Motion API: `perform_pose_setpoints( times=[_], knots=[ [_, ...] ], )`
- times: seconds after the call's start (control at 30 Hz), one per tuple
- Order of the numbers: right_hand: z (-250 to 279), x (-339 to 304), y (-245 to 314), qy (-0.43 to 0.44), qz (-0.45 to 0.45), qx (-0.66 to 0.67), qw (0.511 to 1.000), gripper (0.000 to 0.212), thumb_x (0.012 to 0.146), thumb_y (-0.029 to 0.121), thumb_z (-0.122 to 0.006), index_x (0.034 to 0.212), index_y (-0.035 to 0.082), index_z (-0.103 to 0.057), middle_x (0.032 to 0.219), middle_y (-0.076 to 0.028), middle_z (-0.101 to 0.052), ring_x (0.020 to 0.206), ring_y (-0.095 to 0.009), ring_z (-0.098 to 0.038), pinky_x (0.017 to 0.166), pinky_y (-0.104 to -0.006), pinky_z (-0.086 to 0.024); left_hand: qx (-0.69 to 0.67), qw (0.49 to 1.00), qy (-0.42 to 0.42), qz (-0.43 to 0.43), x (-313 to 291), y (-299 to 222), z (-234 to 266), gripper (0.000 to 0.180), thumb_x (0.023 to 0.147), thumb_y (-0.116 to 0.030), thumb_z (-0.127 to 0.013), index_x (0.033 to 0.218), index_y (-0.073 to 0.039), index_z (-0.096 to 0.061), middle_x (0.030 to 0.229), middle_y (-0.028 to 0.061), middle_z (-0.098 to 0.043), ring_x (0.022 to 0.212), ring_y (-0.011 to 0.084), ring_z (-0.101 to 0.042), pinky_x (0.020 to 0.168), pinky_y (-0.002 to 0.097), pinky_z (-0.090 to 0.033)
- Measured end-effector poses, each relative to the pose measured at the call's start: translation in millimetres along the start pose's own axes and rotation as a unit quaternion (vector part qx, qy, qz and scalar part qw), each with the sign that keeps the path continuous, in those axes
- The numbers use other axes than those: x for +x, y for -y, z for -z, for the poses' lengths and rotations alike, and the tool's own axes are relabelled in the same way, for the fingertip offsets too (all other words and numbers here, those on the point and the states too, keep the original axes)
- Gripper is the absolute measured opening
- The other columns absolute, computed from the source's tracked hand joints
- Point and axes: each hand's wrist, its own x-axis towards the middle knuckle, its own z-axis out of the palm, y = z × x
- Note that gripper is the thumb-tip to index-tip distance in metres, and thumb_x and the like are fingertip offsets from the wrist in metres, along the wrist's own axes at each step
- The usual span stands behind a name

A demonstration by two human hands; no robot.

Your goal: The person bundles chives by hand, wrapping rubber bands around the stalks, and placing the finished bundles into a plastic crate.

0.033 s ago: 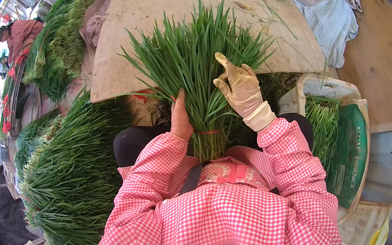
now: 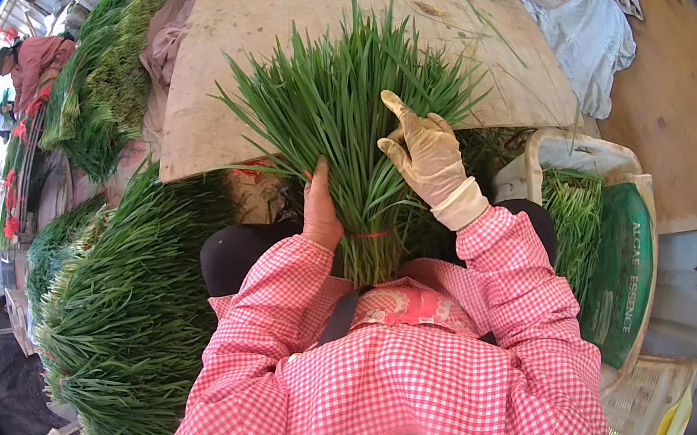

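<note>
A thick bundle of garlic chives [image 2: 337, 94] stands in front of my body, leaves fanning out at the top over a wooden board. A thin red band [image 2: 374, 235] circles its stems near the bottom. My bare left hand [image 2: 323, 207] grips the bundle's left side just above the band, thumb upward; its other fingers are hidden behind the leaves. On the right side, my right hand [image 2: 428, 153] wears a pale translucent glove. Its index finger and thumb are spread apart beside the leaves, the other fingers are bent, and nothing shows between them.
The wooden board [image 2: 238, 56] lies ahead. A large heap of chives [image 2: 128, 312] is at my left, with another pile [image 2: 116, 58] farther off. A white crate [image 2: 538, 158] holding chives and a green sack [image 2: 621, 268] stand at right. Another person [image 2: 41, 67] bends at far left.
</note>
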Motion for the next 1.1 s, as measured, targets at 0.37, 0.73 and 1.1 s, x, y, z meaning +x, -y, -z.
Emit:
perform_pose_setpoints(
  times=[0.37, 0.73, 1.1],
  knots=[
    [-7.9, 2.2, -14.1, 0.034, -0.031, -0.011, 0.999, 0.042, 0.076, 0.032, -0.067, 0.114, 0.017, -0.055, 0.062, -0.003, -0.058, 0.063, -0.021, -0.058, 0.09, -0.037, -0.036, 0.064, 0.998, 0.001, -0.008, -7.6, 4.2, -6.4, 0.043, 0.09, -0.031, -0.051, 0.124, -0.005, -0.046, 0.114, 0.0075, -0.056, 0.097, 0.0222, -0.058, 0.083, 0.0364, -0.049],
    [-11.6, 1.6, -18.3, 0.044, -0.053, 0.007, 0.998, 0.029, 0.08, 0.021, -0.063, 0.107, 0.016, -0.056, 0.066, 0.001, -0.059, 0.064, -0.016, -0.059, 0.092, -0.0389, -0.034, 0.067, 0.998, 0.009, 0.011, -13.8, -0.7, -16.2, 0.043, 0.092, -0.032, -0.048, 0.125, -0.005, -0.045, 0.117, 0.0085, -0.056, 0.099, 0.0229, -0.058, 0.086, 0.0372, -0.048],
    [-3.5, 3.9, -16.4, 0.112, -0.052, 0.021, 0.992, 0.018, 0.081, 0.024, -0.062, 0.096, 0.014, -0.06, 0.067, -0.001, -0.06, 0.065, -0.02, -0.058, 0.094, -0.0409, -0.035, 0.061, 0.998, 0.011, 0.017, -12.5, 1.7, -14.0, 0.044, 0.092, -0.032, -0.049, 0.125, -0.005, -0.044, 0.117, 0.0086, -0.055, 0.101, 0.0229, -0.057, 0.087, 0.0372, -0.047]
  ],
)
